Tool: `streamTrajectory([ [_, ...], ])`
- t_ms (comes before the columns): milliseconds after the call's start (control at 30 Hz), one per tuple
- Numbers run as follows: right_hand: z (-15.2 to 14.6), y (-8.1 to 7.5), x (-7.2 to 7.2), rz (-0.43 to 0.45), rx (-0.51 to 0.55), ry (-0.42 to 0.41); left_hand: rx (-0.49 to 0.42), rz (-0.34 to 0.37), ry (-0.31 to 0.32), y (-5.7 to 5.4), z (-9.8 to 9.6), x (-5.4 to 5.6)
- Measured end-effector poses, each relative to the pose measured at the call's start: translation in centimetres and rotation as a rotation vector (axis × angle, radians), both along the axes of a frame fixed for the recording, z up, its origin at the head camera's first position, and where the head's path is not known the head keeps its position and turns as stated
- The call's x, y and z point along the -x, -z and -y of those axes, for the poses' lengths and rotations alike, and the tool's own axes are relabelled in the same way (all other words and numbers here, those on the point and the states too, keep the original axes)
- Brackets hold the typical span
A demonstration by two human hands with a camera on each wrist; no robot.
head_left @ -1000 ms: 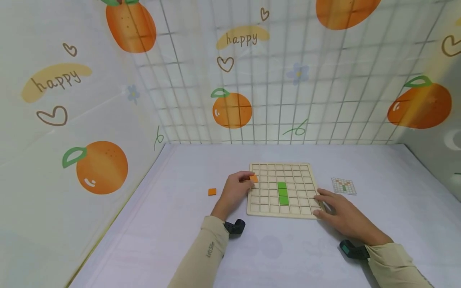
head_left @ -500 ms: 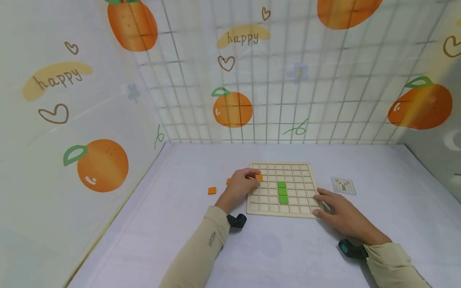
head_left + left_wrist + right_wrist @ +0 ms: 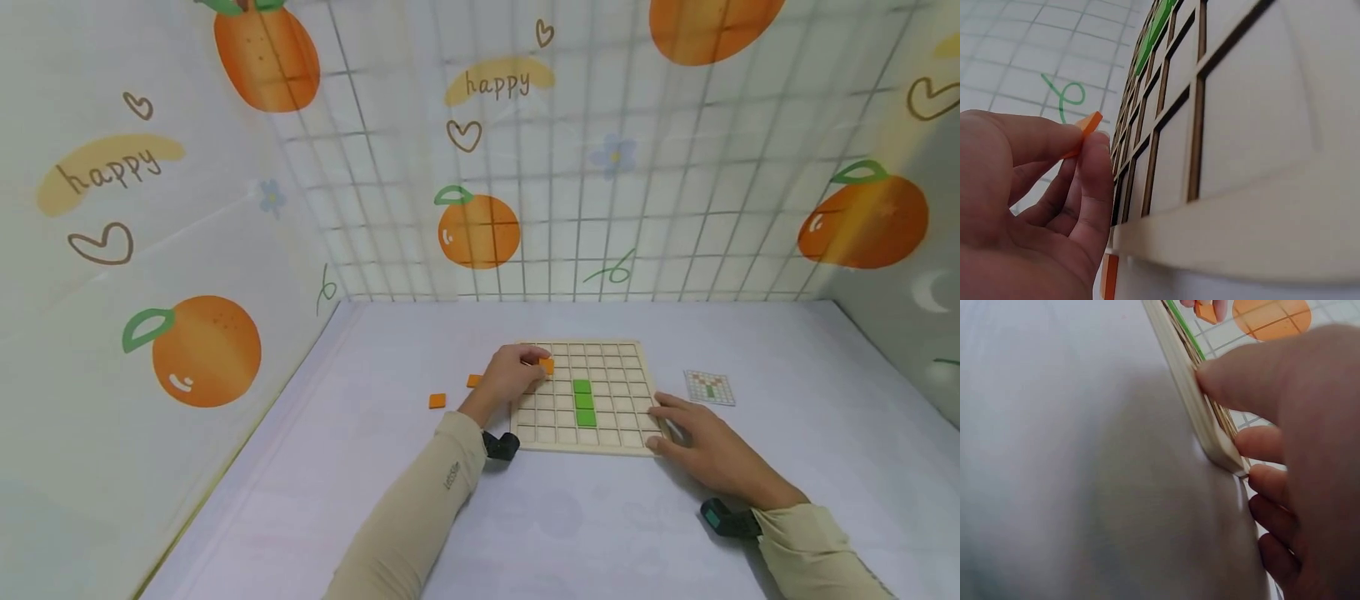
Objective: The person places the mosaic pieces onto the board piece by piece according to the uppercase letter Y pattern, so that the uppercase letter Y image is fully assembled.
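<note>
A wooden grid board point(image 3: 613, 437) lies on the table with a column of green square tiles point(image 3: 583, 402) in its middle cells. My left hand point(image 3: 513, 372) is over the board's upper left part. Its thumb and fingers pinch an orange square tile point(image 3: 1090, 125), held up off the grid and tilted in the left wrist view. At the board's right edge rests my right hand point(image 3: 712, 450). In the right wrist view its thumb and fingertips touch the board's rim point(image 3: 1194, 403) near a corner, the fingers fairly straight.
Two loose orange tiles, one farther left point(image 3: 437, 401) and one beside the left wrist point(image 3: 474, 381), lie on the white table point(image 3: 360, 467). A small pattern card point(image 3: 709, 387) lies right of the board. A printed curtain point(image 3: 405, 167) stands behind.
My left hand has moved right and slightly away over the board with the orange tile. A second loose tile has come into sight behind it. The right hand stays at the board's edge.
</note>
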State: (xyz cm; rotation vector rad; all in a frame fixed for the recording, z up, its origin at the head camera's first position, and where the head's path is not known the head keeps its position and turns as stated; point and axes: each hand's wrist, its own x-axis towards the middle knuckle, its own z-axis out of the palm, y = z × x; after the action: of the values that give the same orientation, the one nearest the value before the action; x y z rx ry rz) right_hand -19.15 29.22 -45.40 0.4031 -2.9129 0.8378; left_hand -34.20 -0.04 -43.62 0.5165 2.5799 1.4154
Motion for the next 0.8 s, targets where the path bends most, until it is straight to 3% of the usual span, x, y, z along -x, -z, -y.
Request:
streamTrajectory([
  [233, -0.1, 0.2, 0.0, 0.014, 0.008, 0.005, -0.043, 0.009, 0.001, -0.2, -0.9, 0.0],
  [800, -0.3, 0.0, 0.1, -0.020, 0.006, -0.010, 0.046, -0.029, -0.058, 0.1, -3.0, -0.1],
])
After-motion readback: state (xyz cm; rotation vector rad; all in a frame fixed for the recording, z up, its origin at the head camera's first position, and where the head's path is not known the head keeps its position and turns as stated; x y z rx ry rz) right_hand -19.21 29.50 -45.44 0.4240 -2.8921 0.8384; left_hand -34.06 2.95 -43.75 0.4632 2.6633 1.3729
